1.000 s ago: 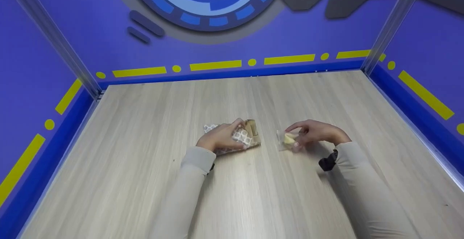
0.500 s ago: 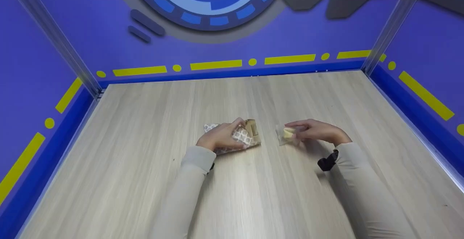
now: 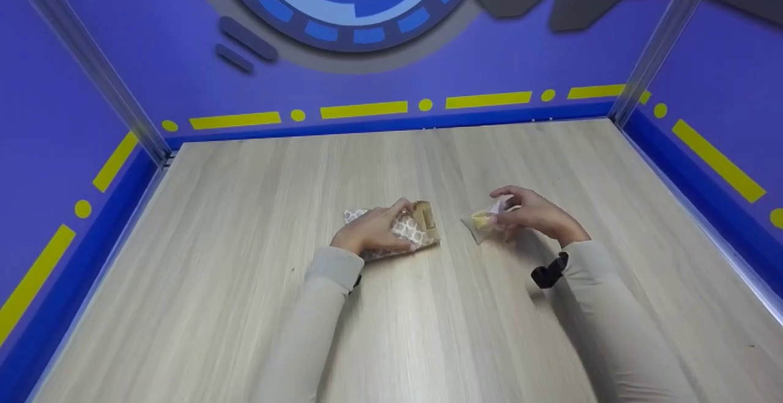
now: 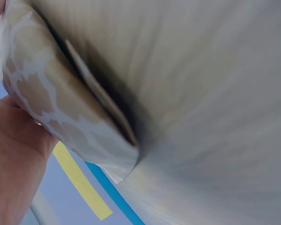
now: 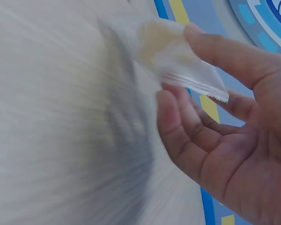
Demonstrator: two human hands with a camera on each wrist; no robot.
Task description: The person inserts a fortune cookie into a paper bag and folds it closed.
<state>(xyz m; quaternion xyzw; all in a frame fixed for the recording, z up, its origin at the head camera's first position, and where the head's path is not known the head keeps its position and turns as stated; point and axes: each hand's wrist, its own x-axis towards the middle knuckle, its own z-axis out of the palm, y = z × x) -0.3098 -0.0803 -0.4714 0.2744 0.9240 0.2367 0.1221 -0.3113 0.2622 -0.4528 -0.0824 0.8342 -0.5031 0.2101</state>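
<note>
A box with a white and tan giraffe-like pattern [image 3: 408, 229] lies on the table, its brown flap open toward the right. My left hand [image 3: 374, 230] grips it from above, thumb on the near side and fingers over the far side. In the left wrist view the patterned side [image 4: 42, 89] bulges beside the palm [image 4: 16, 159]. To the right, my right hand [image 3: 534, 213] holds a small clear packet with something pale yellow inside [image 3: 481, 219]. The right wrist view shows the packet [image 5: 166, 47] tilted, between the thumb and fingers of the right hand [image 5: 239, 126].
Pale wood-grain table [image 3: 391, 329] spreads around both hands. Blue-purple panels with yellow stripes [image 3: 364, 110] enclose it at the back and sides, with metal posts in the two far corners. A black band [image 3: 549, 270] sits at the right wrist.
The packet has turned in my right fingers and shifted slightly left, while the right fingers have risen toward the far side. My left hand and the patterned box have stayed in place.
</note>
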